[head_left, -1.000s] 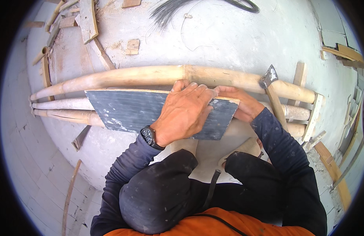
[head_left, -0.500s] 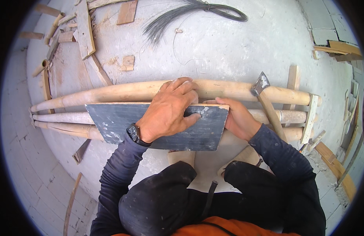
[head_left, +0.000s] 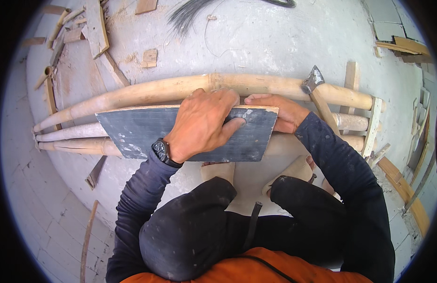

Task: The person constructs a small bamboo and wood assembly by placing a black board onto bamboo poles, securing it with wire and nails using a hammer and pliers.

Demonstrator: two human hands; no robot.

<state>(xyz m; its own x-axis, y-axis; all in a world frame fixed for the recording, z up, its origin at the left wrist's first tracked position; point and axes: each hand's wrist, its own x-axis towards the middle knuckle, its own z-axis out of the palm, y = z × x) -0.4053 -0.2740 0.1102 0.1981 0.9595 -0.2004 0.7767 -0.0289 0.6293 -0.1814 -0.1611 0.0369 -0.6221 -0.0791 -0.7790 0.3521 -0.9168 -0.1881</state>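
Note:
A dark grey plywood board point(head_left: 147, 134) with white paint spots stands tilted across the bamboo poles. My left hand point(head_left: 202, 122) is closed over its top edge, thumb on the near face, fingertips hidden behind. At the board's right end my right hand point(head_left: 282, 112) is closed round the edge; part of its fingers is out of sight behind the board. Beyond the board runs the far bamboo pole point(head_left: 147, 92), with a middle pole point(head_left: 74, 132) and a near pole point(head_left: 81, 146) partly covered by the board. A hatchet point(head_left: 313, 80) rests with its head on the far pole, right of my right hand.
A wooden cross-piece point(head_left: 372, 127) lies over the poles' right ends. Wood scraps point(head_left: 96, 33) lie at the far left, a small block point(head_left: 149, 58) nearer. A wire bundle point(head_left: 190, 16) is at the far side. Planks point(head_left: 407, 198) line the right wall.
My view has shifted, so the floor items sit higher. My right hand has moved up behind the board's right corner, its fingers nearer my left hand. My left hand keeps its hold.

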